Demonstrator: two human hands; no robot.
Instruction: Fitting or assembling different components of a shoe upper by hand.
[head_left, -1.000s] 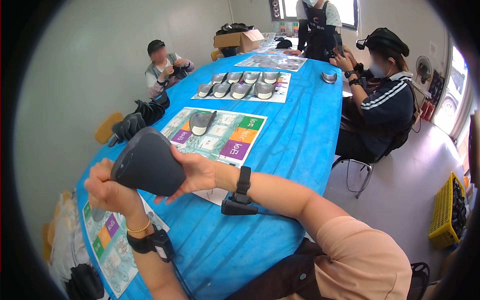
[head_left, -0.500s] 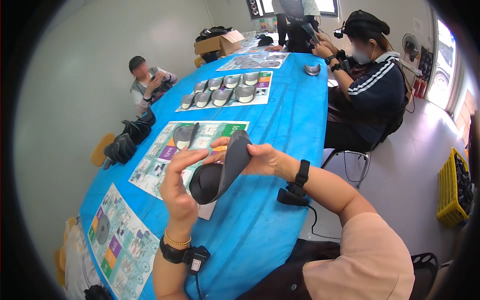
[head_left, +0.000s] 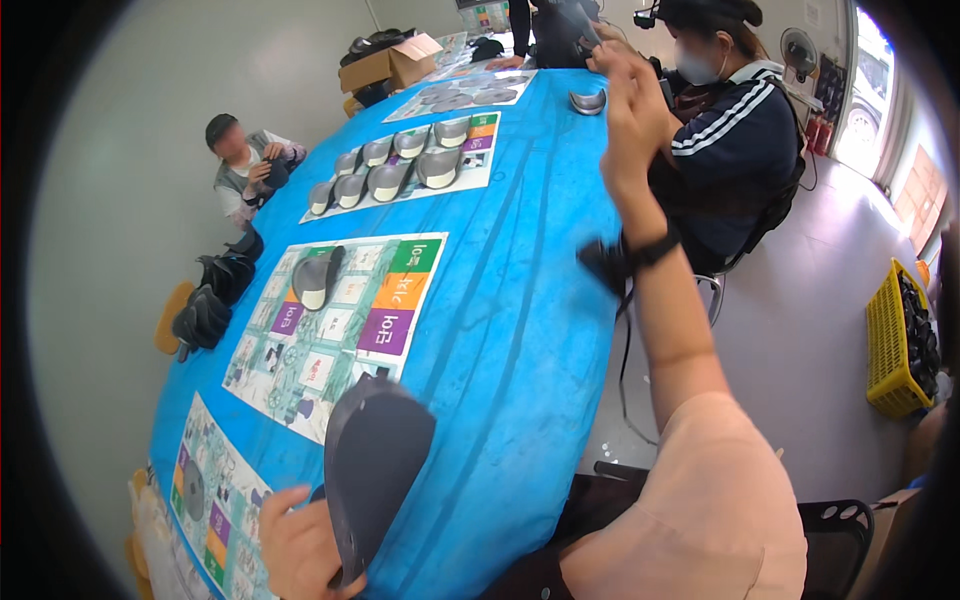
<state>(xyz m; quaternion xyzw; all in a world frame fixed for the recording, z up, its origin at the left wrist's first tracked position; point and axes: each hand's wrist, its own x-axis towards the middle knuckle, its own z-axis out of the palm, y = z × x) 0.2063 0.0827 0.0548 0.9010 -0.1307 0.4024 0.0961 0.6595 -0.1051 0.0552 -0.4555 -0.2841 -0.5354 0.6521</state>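
Note:
My left hand (head_left: 303, 548) grips the lower end of a dark grey curved piece shaped like a cap brim (head_left: 385, 455), close to me above the table. Its thumb lies at the piece's lower edge, and some of its fingers are spread at the side. Higher up, my right hand (head_left: 630, 140) is raised off the table's right side, away from that piece. It overlaps a co-worker's hands in the picture, so whether its fingers hold anything cannot be made out. A similar grey piece with a pale patch (head_left: 318, 278) lies on a printed sheet (head_left: 395, 310).
On the blue-covered table (head_left: 520, 330), several grey pieces (head_left: 388, 180) stand in rows on a farther sheet. Black curved pieces (head_left: 205, 318) are stacked at the left edge. A co-worker (head_left: 735, 150) sits at right, another person (head_left: 245, 170) far left. A yellow crate (head_left: 885, 350) stands on the floor.
My right hand has let go of the curved piece and moved up and away toward the co-worker. My left hand has lowered toward me with the piece. The view has shifted slightly.

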